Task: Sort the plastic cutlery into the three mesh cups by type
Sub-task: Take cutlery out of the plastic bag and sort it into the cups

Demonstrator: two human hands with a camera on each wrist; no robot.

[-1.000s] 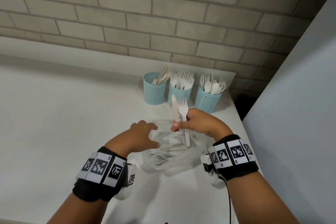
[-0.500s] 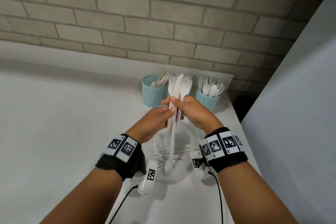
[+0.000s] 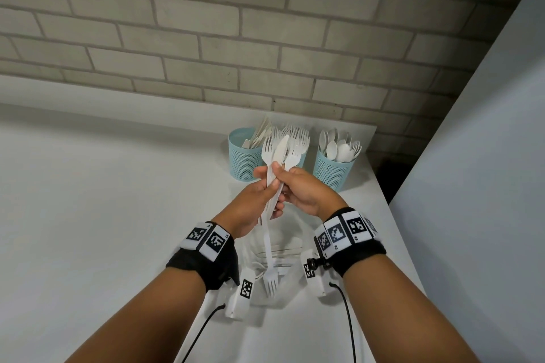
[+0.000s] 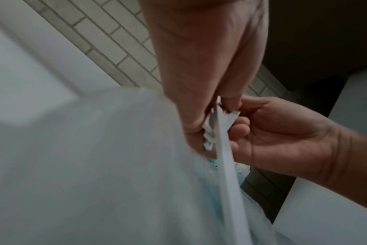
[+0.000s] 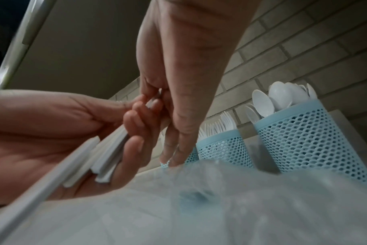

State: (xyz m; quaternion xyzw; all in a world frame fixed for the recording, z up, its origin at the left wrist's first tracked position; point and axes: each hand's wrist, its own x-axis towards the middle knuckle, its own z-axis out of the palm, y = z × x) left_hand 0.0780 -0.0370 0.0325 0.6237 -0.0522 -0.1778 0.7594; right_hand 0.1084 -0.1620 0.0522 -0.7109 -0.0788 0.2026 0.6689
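Both hands hold one bundle of white plastic cutlery (image 3: 278, 156) in the air before the cups: forks and a knife pointing up. A reversed fork (image 3: 270, 281) hangs tines down from it. My left hand (image 3: 265, 186) grips the handles (image 5: 107, 157) from the left, and my right hand (image 3: 286, 186) pinches them from the right. At the back stand three teal mesh cups: a knives cup (image 3: 243, 159), a forks cup (image 5: 222, 149) mostly hidden behind the bundle, and a spoons cup (image 3: 333, 169). In the left wrist view my fingertips (image 4: 230, 101) pinch the handles (image 4: 224, 165).
A clear plastic bag (image 3: 283, 247) with more white cutlery lies on the white table (image 3: 103, 215) under my wrists. A brick wall (image 3: 206, 38) runs behind the cups. A grey panel (image 3: 477, 186) borders the table's right edge.
My left hand rose from the bag and joined the right hand on the bundle. Both hands lifted it toward the cups, and the pieces now fan out more.
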